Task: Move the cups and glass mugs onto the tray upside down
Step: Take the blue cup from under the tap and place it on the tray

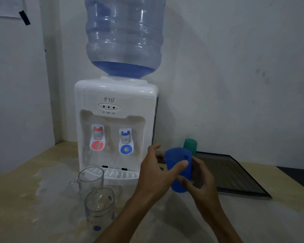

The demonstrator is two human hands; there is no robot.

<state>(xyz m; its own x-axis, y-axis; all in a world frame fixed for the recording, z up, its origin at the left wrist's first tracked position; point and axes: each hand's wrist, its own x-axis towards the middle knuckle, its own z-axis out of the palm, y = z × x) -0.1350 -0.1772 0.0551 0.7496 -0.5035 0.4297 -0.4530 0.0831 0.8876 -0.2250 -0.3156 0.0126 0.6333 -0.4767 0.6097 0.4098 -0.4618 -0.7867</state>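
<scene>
A blue plastic cup is held in the air between both hands, just left of the dark tray. My left hand grips its left side with the thumb across the front. My right hand holds it from the right and below. A green cup stands upside down at the tray's far left corner. Two glass mugs stand upright on the table at the left: a plain one and, nearer me, one with blue dots.
A white water dispenser with a large blue bottle stands against the wall behind the mugs, its drip tray just behind the plain mug. The beige table shows pale stains at the left. A dark object lies at the far right edge.
</scene>
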